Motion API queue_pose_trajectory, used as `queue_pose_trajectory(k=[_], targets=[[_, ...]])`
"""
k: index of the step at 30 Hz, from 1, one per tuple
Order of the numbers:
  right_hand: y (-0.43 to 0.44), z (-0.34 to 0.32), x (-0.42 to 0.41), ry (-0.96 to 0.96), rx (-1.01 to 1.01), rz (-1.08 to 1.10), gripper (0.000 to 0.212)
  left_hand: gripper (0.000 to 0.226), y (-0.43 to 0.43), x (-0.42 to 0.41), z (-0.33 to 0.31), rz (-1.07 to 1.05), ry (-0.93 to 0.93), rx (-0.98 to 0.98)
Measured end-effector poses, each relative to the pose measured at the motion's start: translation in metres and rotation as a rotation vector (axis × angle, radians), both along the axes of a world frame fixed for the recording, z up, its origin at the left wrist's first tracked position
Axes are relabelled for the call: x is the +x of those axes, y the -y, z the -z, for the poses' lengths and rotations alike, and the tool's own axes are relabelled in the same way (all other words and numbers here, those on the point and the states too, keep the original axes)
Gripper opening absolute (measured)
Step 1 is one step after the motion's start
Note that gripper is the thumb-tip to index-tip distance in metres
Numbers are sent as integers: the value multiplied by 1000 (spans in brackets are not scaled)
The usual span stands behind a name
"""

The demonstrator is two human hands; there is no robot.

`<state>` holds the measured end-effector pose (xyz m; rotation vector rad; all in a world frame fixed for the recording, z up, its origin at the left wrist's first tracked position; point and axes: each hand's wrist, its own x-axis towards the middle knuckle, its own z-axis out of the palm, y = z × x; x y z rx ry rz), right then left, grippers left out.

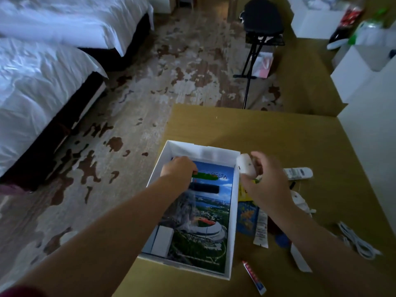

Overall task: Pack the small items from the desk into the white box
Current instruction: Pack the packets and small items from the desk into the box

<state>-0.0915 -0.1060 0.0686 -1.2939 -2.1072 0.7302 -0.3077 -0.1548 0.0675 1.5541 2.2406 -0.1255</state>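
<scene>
While the left hand (179,168) pinches a green stick (206,176) inside the white box (205,152), the right hand (267,181) wraps the probably light, slick white case (246,165) round its middle.

The white box (234,211) is sitting open on the desk (278,136) at lower centre. A stadium brochure (205,224) is lying flat inside, carrying a green stick (206,176), which the left hand (179,168) is pinching, and a black bar (205,188). The right hand (265,179) is holding a white rounded case (246,166) over the box's upper right corner. A toothpaste tube (254,277), sachet (261,230) and white cable (357,243) are lying lower right.
</scene>
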Motion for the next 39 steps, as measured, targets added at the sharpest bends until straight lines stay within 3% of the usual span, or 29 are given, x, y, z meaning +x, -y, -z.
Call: queue_pose_trajectory(k=[3, 8, 16, 20, 23, 28, 30, 34, 39], targets=[[2, 4, -14, 86, 23, -81, 55, 29, -19, -8, 19, -63, 60, -53], [6, 18, -37, 150, 50, -163, 53, 30, -30, -11, 41, 30, 38, -154], [9, 33, -64, 205, 31, -127, 53, 31, -20, -23, 53, 74, -13, -109], [4, 41, -78, 251, -13, -144, 40, 39, -11, -32, 43, 77, 49, -58], [-2, 47, -95, 296, -28, -161, 24, 40, 0, -38, 18, 27, 163, 126], [-13, 57, -136, 347, -178, -244, 20, 39, 22, -62, -10, 30, 136, 753], [-15, 62, -150, 339, -196, -301, 14, 40, 26, -72, -3, -70, 156, 694], [-19, 72, -167, 290, -205, -350, 15, 40, 36, -80, 24, -311, 359, 258], [-18, 76, -182, 351, -159, -422, 41, 37, 37, -69, 41, -412, 321, 316]])
